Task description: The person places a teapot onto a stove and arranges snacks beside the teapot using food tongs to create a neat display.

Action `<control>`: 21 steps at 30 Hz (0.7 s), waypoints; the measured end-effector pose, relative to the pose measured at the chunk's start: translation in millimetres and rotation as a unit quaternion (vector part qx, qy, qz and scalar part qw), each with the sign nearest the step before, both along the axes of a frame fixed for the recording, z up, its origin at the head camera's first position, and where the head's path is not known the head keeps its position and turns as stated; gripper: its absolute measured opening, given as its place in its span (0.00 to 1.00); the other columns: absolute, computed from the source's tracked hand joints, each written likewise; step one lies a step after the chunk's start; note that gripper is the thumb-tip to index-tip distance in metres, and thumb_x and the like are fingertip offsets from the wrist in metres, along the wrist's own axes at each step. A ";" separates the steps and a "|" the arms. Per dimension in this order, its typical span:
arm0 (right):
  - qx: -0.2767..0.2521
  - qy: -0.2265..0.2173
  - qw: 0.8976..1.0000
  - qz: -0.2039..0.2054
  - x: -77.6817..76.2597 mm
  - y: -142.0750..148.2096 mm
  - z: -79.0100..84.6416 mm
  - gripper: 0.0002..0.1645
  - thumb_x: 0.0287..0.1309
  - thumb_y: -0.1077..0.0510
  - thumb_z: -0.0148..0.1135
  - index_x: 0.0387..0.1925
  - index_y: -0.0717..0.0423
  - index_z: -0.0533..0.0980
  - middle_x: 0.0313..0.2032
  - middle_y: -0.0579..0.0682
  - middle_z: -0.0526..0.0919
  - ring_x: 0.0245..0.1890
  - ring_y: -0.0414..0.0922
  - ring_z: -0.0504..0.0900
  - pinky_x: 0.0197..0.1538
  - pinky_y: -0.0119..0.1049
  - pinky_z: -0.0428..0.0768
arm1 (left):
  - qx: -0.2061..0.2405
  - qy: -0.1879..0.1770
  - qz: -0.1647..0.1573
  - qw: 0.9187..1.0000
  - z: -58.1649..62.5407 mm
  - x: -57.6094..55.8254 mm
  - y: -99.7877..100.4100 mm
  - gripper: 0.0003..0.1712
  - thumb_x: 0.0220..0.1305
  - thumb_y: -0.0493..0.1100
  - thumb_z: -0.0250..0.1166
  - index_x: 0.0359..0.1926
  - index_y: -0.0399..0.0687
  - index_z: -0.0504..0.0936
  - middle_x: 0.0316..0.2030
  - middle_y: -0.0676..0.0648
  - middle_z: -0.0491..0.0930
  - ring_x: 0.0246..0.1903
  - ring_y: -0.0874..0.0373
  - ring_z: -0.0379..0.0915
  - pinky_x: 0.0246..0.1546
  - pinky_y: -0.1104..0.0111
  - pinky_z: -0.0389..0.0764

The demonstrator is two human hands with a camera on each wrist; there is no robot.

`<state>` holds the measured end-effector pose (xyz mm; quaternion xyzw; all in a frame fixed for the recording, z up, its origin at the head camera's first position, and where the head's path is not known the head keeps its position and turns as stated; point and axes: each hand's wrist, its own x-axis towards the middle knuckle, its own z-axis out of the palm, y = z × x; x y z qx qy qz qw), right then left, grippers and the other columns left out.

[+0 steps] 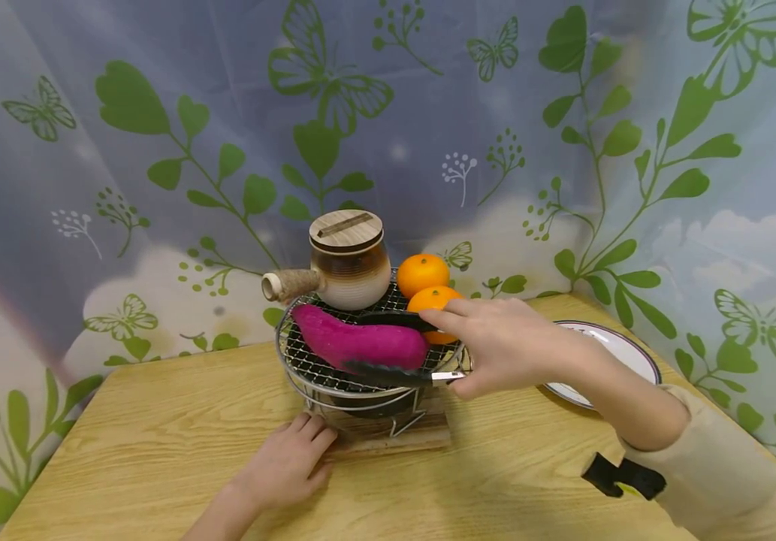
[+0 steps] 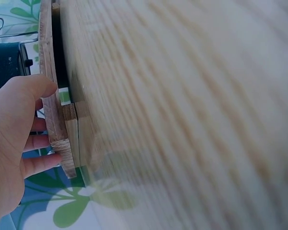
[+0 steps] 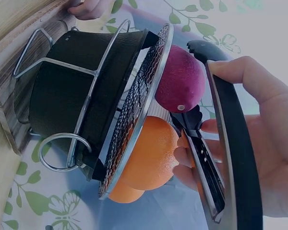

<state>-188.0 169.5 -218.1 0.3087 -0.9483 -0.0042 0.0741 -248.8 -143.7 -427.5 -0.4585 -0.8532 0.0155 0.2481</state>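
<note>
My right hand (image 1: 509, 342) grips black-and-steel tongs (image 3: 235, 143). Their dark tips lie on both sides of a purple sweet potato (image 1: 360, 342), which rests on a round wire grill (image 1: 313, 361); whether both tips touch it I cannot tell. Two oranges, a rear one (image 1: 421, 275) and a front one (image 1: 431, 299), sit on the grill beside this hand. With thumb and fingers at its edge, my left hand (image 1: 286, 462) holds the front left corner of the wooden board (image 2: 53, 115) under the grill stand. The right wrist view shows the potato end-on between the tong arms.
A brown-and-white pot (image 1: 354, 282) with a wooden lid and a wrapped side handle stands at the back of the grill. Below the mesh is a black burner bowl (image 3: 77, 91) in a wire stand. A dark-rimmed white plate (image 1: 620, 349) lies at the right, partly behind the right forearm.
</note>
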 end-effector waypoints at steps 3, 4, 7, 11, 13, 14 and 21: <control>0.014 0.013 1.000 0.002 1.0 -0.7 -0.2 0.50 0.39 0.42 0.66 0.65 0.54 0.63 0.53 0.49 0.74 0.39 0.45 0.76 0.38 0.44 0.75 | -0.002 0.000 0.000 1.000 0.1 0.8 -0.3 0.18 0.49 0.50 0.65 0.40 0.48 0.74 0.38 0.49 0.71 0.39 0.53 0.67 0.35 0.62 0.75; 0.021 0.021 1.000 0.005 1.2 -1.3 -0.6 0.50 0.39 0.42 0.66 0.65 0.54 0.63 0.53 0.49 0.74 0.39 0.45 0.76 0.35 0.42 0.75 | -0.003 -0.001 0.001 1.000 0.2 1.1 -0.4 0.18 0.49 0.50 0.65 0.40 0.48 0.74 0.38 0.49 0.71 0.39 0.53 0.67 0.35 0.62 0.75; 0.043 0.042 0.998 0.006 1.7 -3.7 -2.8 0.49 0.38 0.41 0.67 0.64 0.53 0.64 0.51 0.48 0.74 0.41 0.46 0.76 0.31 0.40 0.74 | -0.007 -0.005 0.005 1.000 0.7 2.2 -0.5 0.18 0.50 0.50 0.64 0.41 0.48 0.75 0.38 0.49 0.71 0.39 0.53 0.67 0.36 0.62 0.75; 0.056 0.064 0.996 0.010 1.3 -4.1 -5.7 0.49 0.38 0.40 0.67 0.63 0.52 0.66 0.50 0.47 0.74 0.43 0.47 0.76 0.30 0.39 0.74 | -0.009 -0.009 0.009 1.000 0.1 2.4 -0.3 0.18 0.50 0.50 0.64 0.41 0.48 0.75 0.38 0.49 0.71 0.40 0.53 0.67 0.36 0.62 0.75; 0.054 0.068 0.996 0.015 0.9 -3.0 -6.4 0.48 0.38 0.41 0.68 0.63 0.53 0.67 0.49 0.46 0.75 0.41 0.46 0.75 0.29 0.37 0.73 | -0.007 -0.009 0.009 1.000 -0.7 2.2 -0.3 0.18 0.50 0.50 0.64 0.41 0.48 0.75 0.38 0.49 0.71 0.40 0.53 0.67 0.36 0.62 0.75; 0.053 0.069 0.996 0.017 0.7 -2.5 -6.4 0.48 0.38 0.41 0.68 0.63 0.53 0.67 0.49 0.46 0.75 0.41 0.46 0.75 0.29 0.37 0.73 | -0.005 -0.008 0.008 1.000 -0.9 2.1 -0.3 0.18 0.50 0.50 0.64 0.41 0.48 0.75 0.38 0.49 0.71 0.40 0.53 0.67 0.36 0.62 0.75; 0.036 0.056 0.997 0.026 0.7 2.8 -5.5 0.47 0.39 0.43 0.67 0.64 0.53 0.65 0.51 0.46 0.74 0.45 0.47 0.75 0.36 0.42 0.76 | -0.006 -0.011 0.008 1.000 1.5 1.9 0.2 0.18 0.50 0.50 0.64 0.41 0.48 0.75 0.39 0.49 0.71 0.40 0.53 0.67 0.36 0.62 0.75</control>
